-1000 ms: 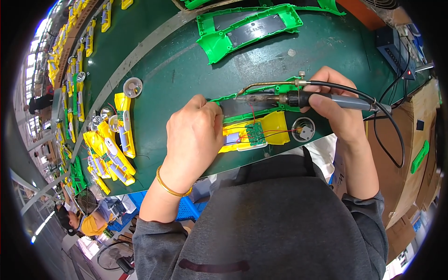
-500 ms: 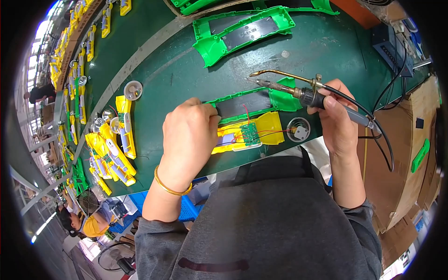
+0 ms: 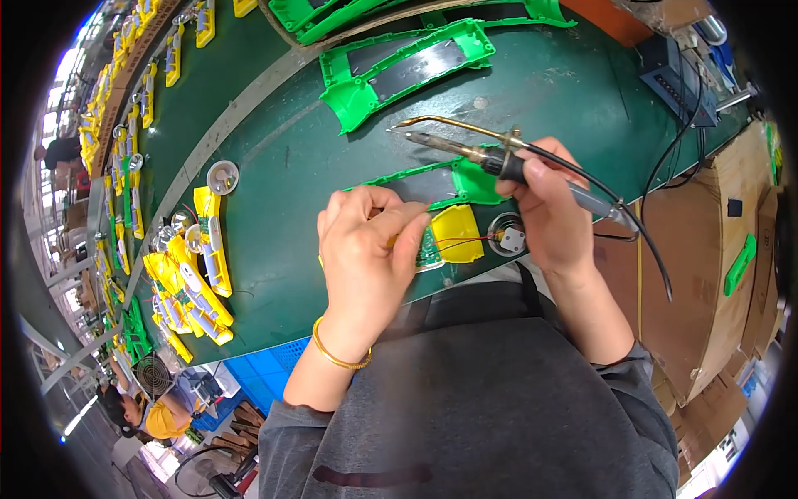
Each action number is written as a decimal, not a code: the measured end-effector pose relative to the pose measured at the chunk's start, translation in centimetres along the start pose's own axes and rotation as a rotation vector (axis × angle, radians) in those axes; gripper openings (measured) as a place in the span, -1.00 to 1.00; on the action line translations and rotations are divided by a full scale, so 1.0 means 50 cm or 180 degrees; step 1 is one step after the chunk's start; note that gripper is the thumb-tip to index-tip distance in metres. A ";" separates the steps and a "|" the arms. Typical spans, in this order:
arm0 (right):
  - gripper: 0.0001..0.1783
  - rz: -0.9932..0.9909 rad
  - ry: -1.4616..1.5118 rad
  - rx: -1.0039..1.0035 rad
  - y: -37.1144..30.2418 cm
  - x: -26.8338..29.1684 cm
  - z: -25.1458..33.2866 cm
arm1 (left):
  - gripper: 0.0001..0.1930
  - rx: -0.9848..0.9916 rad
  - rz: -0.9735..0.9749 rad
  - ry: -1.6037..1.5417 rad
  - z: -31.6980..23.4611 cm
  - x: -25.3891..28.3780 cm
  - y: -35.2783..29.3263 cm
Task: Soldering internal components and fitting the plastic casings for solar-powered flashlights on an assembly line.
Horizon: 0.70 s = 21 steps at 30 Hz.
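Observation:
My right hand [image 3: 553,212] grips a soldering iron [image 3: 499,162] with a thin curved brass tube [image 3: 440,121] mounted along it. The iron's tip points left, above the bench and apart from the work. My left hand [image 3: 366,237] is closed over a yellow casing half [image 3: 459,233], thumb and fingers pinched near the green circuit board [image 3: 429,249]. What they pinch is hidden. Red and dark wires run from the board to a round reflector cup [image 3: 505,235] with a white piece. Just behind lies a green frame [image 3: 474,181] with a dark panel, partly covered by my left hand.
Several yellow casings [image 3: 189,279] with purple-blue cells lie in a pile at left, beside a small cup [image 3: 222,177]. Green frames [image 3: 407,71] rest at the back. A blue box with cables [image 3: 677,83] stands at back right, cardboard [image 3: 682,274] below it. Another person sits far left.
My left hand has moved right, over the circuit board, its fingers now pinched there. The soldering iron has shifted left in the picture with my right hand. The whole view has shifted slightly.

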State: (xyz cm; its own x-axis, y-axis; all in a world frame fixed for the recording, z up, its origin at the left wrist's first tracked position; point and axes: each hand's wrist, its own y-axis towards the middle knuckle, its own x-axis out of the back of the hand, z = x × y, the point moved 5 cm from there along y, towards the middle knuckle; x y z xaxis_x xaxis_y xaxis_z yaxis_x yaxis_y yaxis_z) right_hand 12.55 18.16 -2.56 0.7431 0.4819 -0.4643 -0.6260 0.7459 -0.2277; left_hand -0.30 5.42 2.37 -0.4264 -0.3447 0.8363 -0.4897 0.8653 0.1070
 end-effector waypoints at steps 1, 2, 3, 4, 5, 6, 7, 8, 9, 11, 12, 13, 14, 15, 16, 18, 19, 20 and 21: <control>-0.79 -0.0023 0.0140 -0.0018 -0.002 -0.001 -0.007 | -0.87 -0.0020 -0.0006 -0.0021 -0.002 -0.007 -0.001; -0.79 -0.0035 0.0125 0.0002 -0.002 -0.004 -0.007 | -0.89 -0.0177 -0.0116 -0.0298 -0.008 -0.008 -0.002; -0.80 -0.0061 0.0236 0.0002 -0.005 -0.005 -0.009 | -0.91 -0.0324 -0.0217 -0.0575 -0.015 -0.008 -0.005; -0.80 -0.0084 0.0350 0.0000 -0.007 -0.003 -0.009 | -0.91 -0.0334 -0.0214 -0.0592 -0.019 -0.011 -0.006; -0.82 -0.0058 0.0537 -0.0039 -0.008 0.002 -0.013 | -0.90 -0.0356 -0.0176 -0.0548 -0.024 -0.013 -0.006; -0.82 -0.0074 0.0529 -0.0033 -0.008 0.006 -0.012 | -0.89 -0.0379 -0.0133 -0.0504 -0.028 -0.017 -0.004; -0.83 -0.0092 0.0616 -0.0045 -0.009 0.009 -0.012 | -0.91 -0.0404 -0.0046 -0.0554 -0.027 -0.019 0.001; -0.83 -0.0109 0.0704 -0.0058 -0.009 0.012 -0.012 | -0.91 -0.0411 -0.0039 -0.0566 -0.028 -0.018 0.002; -0.83 -0.0113 0.0702 -0.0058 -0.010 0.014 -0.009 | -0.92 0.0037 0.0072 -0.1032 -0.016 -0.020 0.003; -0.83 -0.0150 0.0786 -0.0105 -0.010 0.019 -0.004 | -0.95 0.0464 -0.0002 -0.1645 0.000 -0.023 0.005; -0.83 -0.0142 0.0780 -0.0107 -0.008 0.024 -0.001 | -0.94 0.0340 -0.0163 -0.1525 0.004 -0.024 0.011; -0.83 -0.0123 0.0808 -0.0063 -0.006 0.031 0.004 | -0.94 0.0265 -0.0165 -0.1304 -0.001 -0.024 0.016; -0.83 -0.0102 0.0836 -0.0019 -0.004 0.039 0.010 | -0.94 0.0192 -0.0169 -0.1083 -0.008 -0.023 0.020; -0.83 -0.0060 0.0828 0.0065 -0.002 0.049 0.018 | -0.94 0.0192 -0.0172 -0.1084 -0.013 -0.024 0.022; -0.83 -0.0046 0.0789 0.0153 -0.001 0.060 0.028 | -0.94 0.0325 -0.0106 -0.1014 -0.017 -0.029 0.023; -0.82 -0.0106 0.0605 0.0249 -0.003 0.076 0.051 | -0.93 0.0455 -0.0042 -0.0943 -0.015 -0.034 0.025; -0.80 -0.0070 0.0539 0.0269 -0.004 0.081 0.061 | -0.93 0.0366 0.0045 -0.0843 -0.012 -0.035 0.026; -0.80 -0.0067 0.0541 0.0272 -0.003 0.088 0.068 | -0.93 0.0277 0.0131 -0.0742 -0.013 -0.037 0.027; -0.79 0.0031 0.0376 0.0318 -0.003 0.093 0.075 | -0.93 0.0274 0.0132 -0.0742 -0.015 -0.038 0.031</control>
State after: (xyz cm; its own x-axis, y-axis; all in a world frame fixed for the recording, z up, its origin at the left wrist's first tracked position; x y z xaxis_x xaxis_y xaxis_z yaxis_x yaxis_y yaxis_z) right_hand 16.97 22.01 -1.49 0.7003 0.4363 -0.5650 -0.6021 0.7862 -0.1392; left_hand 0.33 7.68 1.38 -0.6066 -0.3928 0.6912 -0.5267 0.8498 0.0206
